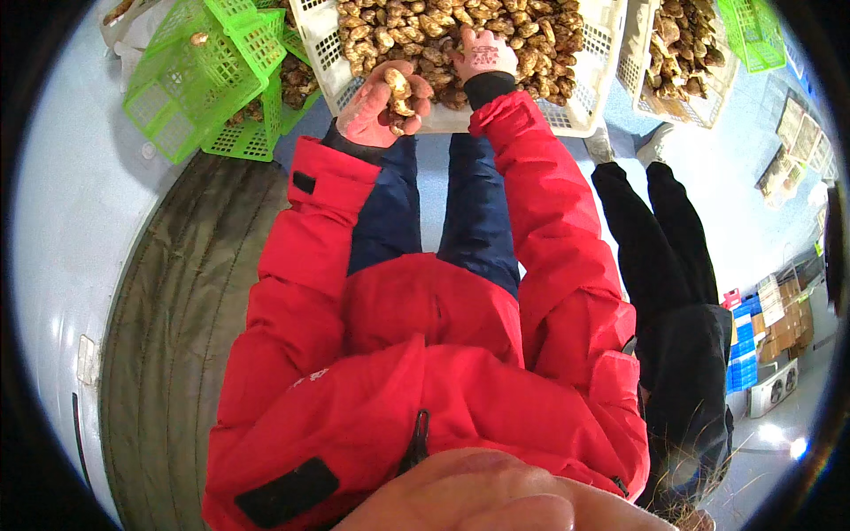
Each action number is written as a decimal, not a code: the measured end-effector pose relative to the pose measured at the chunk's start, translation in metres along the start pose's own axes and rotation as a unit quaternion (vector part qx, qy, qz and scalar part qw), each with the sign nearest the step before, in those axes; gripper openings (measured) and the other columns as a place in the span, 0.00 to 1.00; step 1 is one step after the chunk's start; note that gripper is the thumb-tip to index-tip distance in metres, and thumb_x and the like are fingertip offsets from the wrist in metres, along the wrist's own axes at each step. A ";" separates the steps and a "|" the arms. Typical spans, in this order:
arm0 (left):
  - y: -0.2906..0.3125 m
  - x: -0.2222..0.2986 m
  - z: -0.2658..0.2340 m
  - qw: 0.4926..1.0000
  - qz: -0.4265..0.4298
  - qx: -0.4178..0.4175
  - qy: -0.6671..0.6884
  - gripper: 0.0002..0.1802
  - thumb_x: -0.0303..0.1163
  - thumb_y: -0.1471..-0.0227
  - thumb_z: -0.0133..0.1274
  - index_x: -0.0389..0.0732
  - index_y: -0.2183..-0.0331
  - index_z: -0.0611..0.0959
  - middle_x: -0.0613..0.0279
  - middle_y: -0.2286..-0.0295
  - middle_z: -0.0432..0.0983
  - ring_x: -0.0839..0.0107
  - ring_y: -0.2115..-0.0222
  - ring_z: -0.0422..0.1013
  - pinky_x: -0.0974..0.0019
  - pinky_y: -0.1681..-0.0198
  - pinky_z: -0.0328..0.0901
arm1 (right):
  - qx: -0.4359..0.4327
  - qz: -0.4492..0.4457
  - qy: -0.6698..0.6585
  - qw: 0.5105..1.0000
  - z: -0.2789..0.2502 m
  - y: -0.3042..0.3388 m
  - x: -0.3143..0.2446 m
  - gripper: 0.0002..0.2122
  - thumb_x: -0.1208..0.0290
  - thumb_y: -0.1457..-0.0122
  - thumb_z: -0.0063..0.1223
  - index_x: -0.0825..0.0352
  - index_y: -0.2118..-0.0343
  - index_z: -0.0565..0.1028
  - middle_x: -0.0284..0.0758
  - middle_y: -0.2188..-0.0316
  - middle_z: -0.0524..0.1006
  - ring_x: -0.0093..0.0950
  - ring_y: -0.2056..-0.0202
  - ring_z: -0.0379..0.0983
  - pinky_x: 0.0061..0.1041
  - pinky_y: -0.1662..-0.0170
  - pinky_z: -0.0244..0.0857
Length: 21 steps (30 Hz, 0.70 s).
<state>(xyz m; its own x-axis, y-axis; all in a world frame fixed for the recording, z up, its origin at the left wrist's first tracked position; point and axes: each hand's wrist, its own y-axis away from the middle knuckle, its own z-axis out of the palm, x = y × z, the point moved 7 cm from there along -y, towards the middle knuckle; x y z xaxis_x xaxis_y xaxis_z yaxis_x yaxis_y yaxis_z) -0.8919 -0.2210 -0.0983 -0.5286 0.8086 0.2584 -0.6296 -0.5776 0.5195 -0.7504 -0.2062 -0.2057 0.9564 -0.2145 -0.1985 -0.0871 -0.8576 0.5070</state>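
Cupping mushrooms (398, 88), the left hand (372, 111) hovers by the crate rim (567, 126).

Mushrooms (443, 49) lie in the middle crate (605, 49), between baskets (190, 84) left and another crate (634, 57) right.

Mushrooms (425, 40) — glossy; crate (606, 46) — plastic

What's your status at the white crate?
Left hand holding at least one mushroom. Right hand on the mushroom pile in the white crate. No obstruction visible.
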 end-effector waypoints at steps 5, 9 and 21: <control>0.000 0.007 -0.015 0.999 0.002 0.050 0.007 0.15 0.36 0.53 0.49 0.47 0.61 0.70 0.62 0.66 0.66 0.72 0.72 0.64 0.74 0.78 0.57 | 0.150 0.051 -0.298 0.941 -0.011 -0.014 0.076 0.23 0.58 0.57 0.51 0.57 0.56 0.65 0.40 0.63 0.70 0.35 0.61 0.67 0.31 0.59 0.61; 0.010 0.002 -0.040 0.994 0.024 0.103 0.028 0.17 0.34 0.56 0.51 0.44 0.62 0.70 0.63 0.71 0.66 0.78 0.78 0.58 0.78 0.81 0.52 | 0.186 0.133 -0.417 0.880 -0.002 -0.001 0.132 0.27 0.60 0.57 0.53 0.62 0.52 0.61 0.41 0.59 0.69 0.36 0.60 0.67 0.29 0.59 0.61; 0.013 -0.022 -0.017 0.999 -0.032 0.012 0.041 0.20 0.40 0.55 0.50 0.46 0.59 0.68 0.59 0.68 0.67 0.71 0.73 0.65 0.73 0.75 0.62 | 0.022 -0.076 -0.020 0.997 0.010 0.013 0.011 0.13 0.58 0.56 0.48 0.57 0.68 0.71 0.34 0.66 0.71 0.34 0.63 0.67 0.34 0.63 0.62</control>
<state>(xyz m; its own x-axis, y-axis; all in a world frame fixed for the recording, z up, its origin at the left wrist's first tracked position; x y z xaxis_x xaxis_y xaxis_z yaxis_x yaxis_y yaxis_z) -0.8984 -0.2482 -0.1109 -0.5334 0.8313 0.1562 -0.6508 -0.5213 0.5520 -0.7443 -0.2242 -0.2100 0.9478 -0.0974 -0.3035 0.0457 -0.9009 0.4317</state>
